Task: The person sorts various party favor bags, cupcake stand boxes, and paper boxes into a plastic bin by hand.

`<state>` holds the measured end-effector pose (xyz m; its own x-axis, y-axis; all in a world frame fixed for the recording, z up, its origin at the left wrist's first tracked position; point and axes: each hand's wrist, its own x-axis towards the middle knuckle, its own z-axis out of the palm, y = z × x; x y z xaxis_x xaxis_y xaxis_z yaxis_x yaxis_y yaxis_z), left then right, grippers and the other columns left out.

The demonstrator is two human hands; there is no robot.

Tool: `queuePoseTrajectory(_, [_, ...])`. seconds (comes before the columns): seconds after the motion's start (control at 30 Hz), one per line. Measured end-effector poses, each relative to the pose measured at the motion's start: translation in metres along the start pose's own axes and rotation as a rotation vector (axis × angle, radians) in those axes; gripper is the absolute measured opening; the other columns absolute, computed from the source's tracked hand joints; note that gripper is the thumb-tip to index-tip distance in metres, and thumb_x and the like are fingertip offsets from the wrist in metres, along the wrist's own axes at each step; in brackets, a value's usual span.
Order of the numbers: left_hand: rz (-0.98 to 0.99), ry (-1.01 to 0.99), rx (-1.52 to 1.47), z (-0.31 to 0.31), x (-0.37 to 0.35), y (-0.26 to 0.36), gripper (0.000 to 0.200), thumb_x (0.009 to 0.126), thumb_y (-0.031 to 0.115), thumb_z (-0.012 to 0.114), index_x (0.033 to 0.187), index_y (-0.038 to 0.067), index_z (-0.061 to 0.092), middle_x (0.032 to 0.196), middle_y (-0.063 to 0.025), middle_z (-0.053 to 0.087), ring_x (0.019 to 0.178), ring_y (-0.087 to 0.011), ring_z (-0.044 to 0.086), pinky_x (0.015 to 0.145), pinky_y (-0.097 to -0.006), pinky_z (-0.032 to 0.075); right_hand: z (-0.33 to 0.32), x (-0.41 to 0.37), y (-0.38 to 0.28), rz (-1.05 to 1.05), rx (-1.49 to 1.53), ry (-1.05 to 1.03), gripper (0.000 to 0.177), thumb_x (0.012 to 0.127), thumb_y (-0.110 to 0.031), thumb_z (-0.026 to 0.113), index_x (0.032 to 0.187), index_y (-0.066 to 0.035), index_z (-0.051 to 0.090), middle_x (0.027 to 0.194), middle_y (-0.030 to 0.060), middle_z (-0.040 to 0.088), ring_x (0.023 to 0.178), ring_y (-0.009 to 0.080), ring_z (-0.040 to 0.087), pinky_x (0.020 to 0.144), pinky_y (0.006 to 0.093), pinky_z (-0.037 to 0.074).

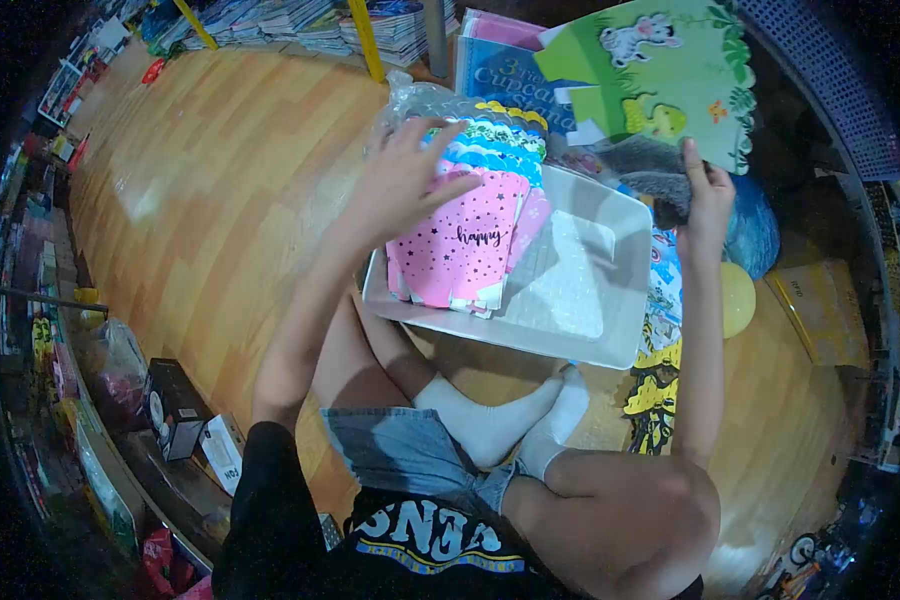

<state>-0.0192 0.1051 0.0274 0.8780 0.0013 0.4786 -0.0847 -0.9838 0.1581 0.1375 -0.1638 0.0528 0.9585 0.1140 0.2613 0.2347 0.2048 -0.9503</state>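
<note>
My left hand (410, 170) hovers over or rests on a stack of flat card pieces, its fingers spread. The top card is pink (465, 240) with dark stars and the word "happy"; blue, green and yellow scalloped edges show behind it. This stack lies in the left part of a white plastic tray (625, 290). My right hand (708, 195) pinches the lower edge of a green card (710, 75) with a zebra and a yellow animal on it, held beyond the tray's back right corner.
A blue cupcake-stand package (510, 80) lies behind the tray. To the right are a yellow balloon (738, 300), a blue bag (752, 228) and a taped cardboard box (820, 312). Yellow and black cutouts (653, 395) lie beside my feet. Shelves line the left.
</note>
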Motion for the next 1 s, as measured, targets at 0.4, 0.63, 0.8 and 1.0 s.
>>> queuePoseTrajectory(0.4, [-0.011, -0.031, -0.067, 0.042, 0.034, 0.008, 0.040, 0.082, 0.040, 0.049, 0.090, 0.001, 0.054, 0.090, -0.0140, 0.051, 0.089, -0.0301, 0.047, 0.074, -0.0426, 0.036, 0.009, 0.002, 0.017, 0.039, -0.016, -0.049, 0.029, 0.081, -0.018, 0.062, 0.097, 0.005, 0.059, 0.094, 0.0056, 0.060, 0.085, 0.0087, 0.051, 0.077, 0.0227, 0.038])
queuePoseTrajectory(0.63, [0.009, 0.067, -0.066, -0.003, 0.012, 0.043, 0.028, 0.079, 0.029, 0.054, 0.086, 0.002, 0.052, 0.089, -0.0126, 0.050, 0.089, -0.0304, 0.047, 0.076, -0.0387, 0.037, 0.012, -0.001, 0.007, 0.093, -0.058, -0.146, 0.029, 0.080, -0.022, 0.063, 0.093, 0.004, 0.061, 0.085, 0.0049, 0.062, 0.073, 0.0086, 0.054, 0.067, 0.0236, 0.042])
queuePoseTrajectory(0.8, [0.013, 0.042, -0.070, -0.043, -0.036, 0.072, 0.028, 0.080, 0.032, 0.052, 0.084, 0.004, 0.054, 0.092, -0.0118, 0.052, 0.082, -0.0301, 0.051, 0.070, -0.0386, 0.040, 0.025, -0.008, 0.018, 0.028, -0.268, -0.451, 0.030, 0.081, -0.026, 0.061, 0.089, 0.003, 0.062, 0.079, 0.0037, 0.062, 0.070, 0.0074, 0.054, 0.063, 0.0233, 0.043])
queuePoseTrajectory(1.0, [0.100, 0.106, -0.041, -0.051, -0.071, 0.074, 0.035, 0.078, 0.040, 0.051, 0.088, 0.007, 0.059, 0.085, -0.0076, 0.056, 0.074, -0.0232, 0.054, 0.064, -0.0335, 0.041, 0.056, -0.063, 0.092, -0.027, -0.523, -0.853, 0.028, 0.076, -0.021, 0.061, 0.087, 0.005, 0.060, 0.076, 0.0191, 0.061, 0.063, 0.0254, 0.060, 0.058, 0.0352, 0.045])
